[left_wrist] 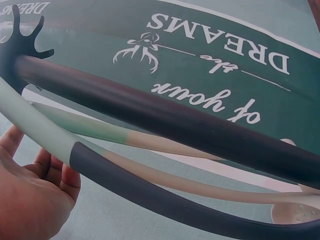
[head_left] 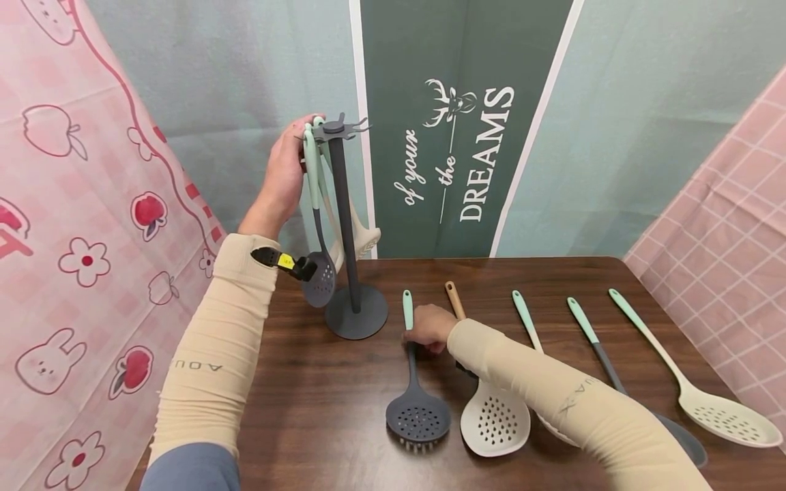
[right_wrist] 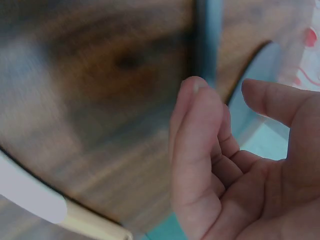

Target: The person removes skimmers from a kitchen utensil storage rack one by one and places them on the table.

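In the head view my left hand [head_left: 287,160] is at the top of a dark grey utensil stand [head_left: 345,204], touching mint handles. A grey slotted spoon [head_left: 319,279] hangs there in front of cream utensils, one a slotted spoon [head_left: 366,240]. The left wrist view shows loosely bent fingers [left_wrist: 42,162] behind the grey spoon's mint handle [left_wrist: 42,122]; the thumb is hidden. My right hand [head_left: 432,327] is over the handle of a grey skimmer [head_left: 417,416] lying on the table. In the right wrist view its thumb and bent fingers [right_wrist: 197,145] stand apart, not pinching the handle [right_wrist: 207,45].
Right of the grey skimmer lie a white skimmer [head_left: 496,419] with a tan handle, a mint-handled utensil [head_left: 525,317] partly under my right sleeve, a grey-headed utensil [head_left: 608,361] and a cream slotted spoon [head_left: 731,417]. The stand's round base [head_left: 362,317] rests on the brown table [head_left: 307,409].
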The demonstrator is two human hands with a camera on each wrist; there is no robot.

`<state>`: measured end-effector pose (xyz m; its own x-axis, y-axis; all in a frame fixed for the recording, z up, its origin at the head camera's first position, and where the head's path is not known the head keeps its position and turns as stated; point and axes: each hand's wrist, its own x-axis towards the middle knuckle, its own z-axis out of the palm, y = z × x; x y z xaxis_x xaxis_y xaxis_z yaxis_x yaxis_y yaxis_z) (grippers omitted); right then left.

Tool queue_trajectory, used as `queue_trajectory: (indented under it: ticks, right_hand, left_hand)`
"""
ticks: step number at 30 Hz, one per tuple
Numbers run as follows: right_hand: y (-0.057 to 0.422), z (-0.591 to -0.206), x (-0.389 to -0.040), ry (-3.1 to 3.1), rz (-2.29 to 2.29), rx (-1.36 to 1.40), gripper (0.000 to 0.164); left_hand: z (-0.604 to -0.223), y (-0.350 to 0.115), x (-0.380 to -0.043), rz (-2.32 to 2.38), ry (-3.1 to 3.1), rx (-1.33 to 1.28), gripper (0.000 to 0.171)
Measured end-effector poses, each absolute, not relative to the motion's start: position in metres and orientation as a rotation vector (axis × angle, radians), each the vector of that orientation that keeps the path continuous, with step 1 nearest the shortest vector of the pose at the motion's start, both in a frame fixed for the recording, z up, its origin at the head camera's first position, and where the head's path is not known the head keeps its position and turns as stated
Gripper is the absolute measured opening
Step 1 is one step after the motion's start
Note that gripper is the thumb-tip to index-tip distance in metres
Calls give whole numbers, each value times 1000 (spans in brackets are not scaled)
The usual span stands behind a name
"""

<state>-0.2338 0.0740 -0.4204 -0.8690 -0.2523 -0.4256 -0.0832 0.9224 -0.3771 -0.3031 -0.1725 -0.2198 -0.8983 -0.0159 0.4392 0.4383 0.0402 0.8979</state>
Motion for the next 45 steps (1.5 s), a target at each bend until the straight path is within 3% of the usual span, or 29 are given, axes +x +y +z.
queue_trajectory:
  ticks: [8,18,30,34,41,45]
  right_hand:
    - [71,-380,-247,2644,-506,-343,43]
    - [63,-305,-259,2733,-821,-485,26]
    - [62,-262,-266,2797,-1183,-642,18]
    - [60,-253,-267,2789,-1312,-708,25]
    - [56,-243,-267,2713,-1553,-807,55]
    - [53,-233,-265,2703,-1678,-830,59]
  left_hand:
    - [-221,-173,-303,-1912,-1989,-449,46]
    - [-221,-172,-305,-1926,-1971,-444,44]
    - [-222,-172,-306,-1923,-1977,-440,43]
    - [-221,-173,-306,-1915,-1981,-433,43]
    - [-221,-173,-305,-1900,-1989,-435,44]
    - [-221,-173,-305,-1910,-1982,-438,43]
